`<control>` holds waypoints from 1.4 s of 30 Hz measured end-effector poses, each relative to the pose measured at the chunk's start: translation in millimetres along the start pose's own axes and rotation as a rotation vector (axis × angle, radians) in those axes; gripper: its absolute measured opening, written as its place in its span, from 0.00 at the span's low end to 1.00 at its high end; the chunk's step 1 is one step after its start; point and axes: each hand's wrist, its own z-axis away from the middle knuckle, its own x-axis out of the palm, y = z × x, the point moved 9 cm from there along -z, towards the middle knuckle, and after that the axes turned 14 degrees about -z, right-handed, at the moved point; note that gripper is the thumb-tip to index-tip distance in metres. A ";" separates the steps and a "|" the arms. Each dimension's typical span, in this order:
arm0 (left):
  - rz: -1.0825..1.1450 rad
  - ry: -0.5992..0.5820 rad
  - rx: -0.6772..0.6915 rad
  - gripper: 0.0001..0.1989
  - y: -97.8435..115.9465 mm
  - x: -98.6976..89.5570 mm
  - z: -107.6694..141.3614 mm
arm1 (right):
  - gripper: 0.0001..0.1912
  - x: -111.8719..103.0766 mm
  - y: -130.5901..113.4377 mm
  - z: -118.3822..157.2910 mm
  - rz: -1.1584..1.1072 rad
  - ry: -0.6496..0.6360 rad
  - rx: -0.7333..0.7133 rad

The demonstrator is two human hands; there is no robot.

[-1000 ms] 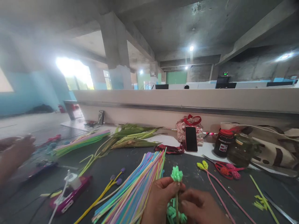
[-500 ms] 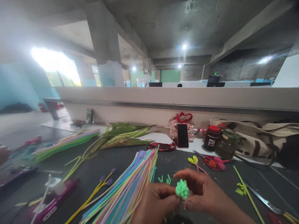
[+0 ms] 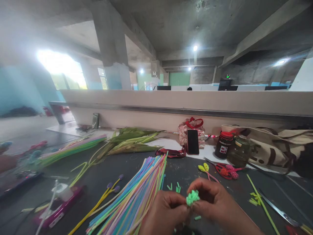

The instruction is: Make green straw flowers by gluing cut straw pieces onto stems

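I have a fuzzy green bunch (image 3: pixel 193 197) in my hands, just above the desk (image 3: pixel 182 168), on the side close to me. My left hand (image 3: pixel 168 206) pinches it from the left, with finger and thumb together at its side. My right hand (image 3: pixel 214 199) is clamped on it too: the thumb is low on the right and a finger bends over the top. I can't see what is under the bunch, because my hands hide it.

Little green bits (image 3: pixel 178 188) lie on the desk just past my left hand. One more green piece (image 3: pixel 197 218) is under the bunch. A big pile of colored sticks (image 3: pixel 139 189) is right beside my left hand. Left of that are yellow stems (image 3: pixel 105 197) with purple tips.

Near my right hand is a pink stem with yellow ends (image 3: pixel 203 168), and scissors with red handles (image 3: pixel 221 170) lie just past it. Farther right are a long yellow-green stick (image 3: pixel 261 202), some small yellow bits (image 3: pixel 254 199) and a shiny metal tool (image 3: pixel 278 209).

At the back edge of the desk, a phone (image 3: pixel 193 142) leans on a red and white bag (image 3: pixel 184 132). Big green leaves (image 3: pixel 132 143) lie left of it, along that edge. A dark jar with a red lid (image 3: pixel 223 147) and a glass jar (image 3: pixel 241 151) stand to its right, by a cloth bag (image 3: pixel 269 148).
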 end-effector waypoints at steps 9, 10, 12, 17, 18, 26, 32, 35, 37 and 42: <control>0.411 -0.124 -0.015 0.19 -2.8 12.4 -2.6 | 0.35 2.7 0.6 3.9 -0.215 -0.206 0.088; 0.449 -0.111 -0.025 0.18 -3.6 12.0 -3.3 | 0.34 3.3 -0.5 3.9 -0.200 -0.205 0.076; 0.508 -0.088 -0.049 0.16 -5.8 11.3 -4.8 | 0.35 1.2 -1.4 3.0 -0.159 -0.175 0.050; 0.659 -0.107 -0.108 0.13 -16.4 17.6 -10.1 | 0.28 -13.1 4.9 -3.8 -0.130 -0.072 0.010; 0.689 -0.118 -0.112 0.12 -18.5 19.6 -11.3 | 0.28 -14.1 5.3 -5.1 -0.140 -0.069 0.003; 0.740 -0.198 -0.028 0.14 -17.5 29.3 -15.3 | 0.21 0.6 -0.1 -9.3 -0.103 -0.097 0.041; 0.708 -0.197 0.045 0.16 -13.2 28.1 -16.8 | 0.11 4.4 -5.4 -10.0 0.025 -0.007 0.042; 0.609 -0.152 0.058 0.16 -10.0 22.2 -13.7 | 0.10 3.6 -6.3 -10.3 0.038 0.025 0.026; 0.586 -0.050 0.073 0.22 -6.8 13.2 -11.5 | 0.09 0.2 -4.7 -11.2 0.048 0.052 -0.003; 0.544 0.144 0.090 0.18 -0.9 2.3 -7.1 | 0.10 -2.8 6.0 -13.1 0.098 0.058 0.000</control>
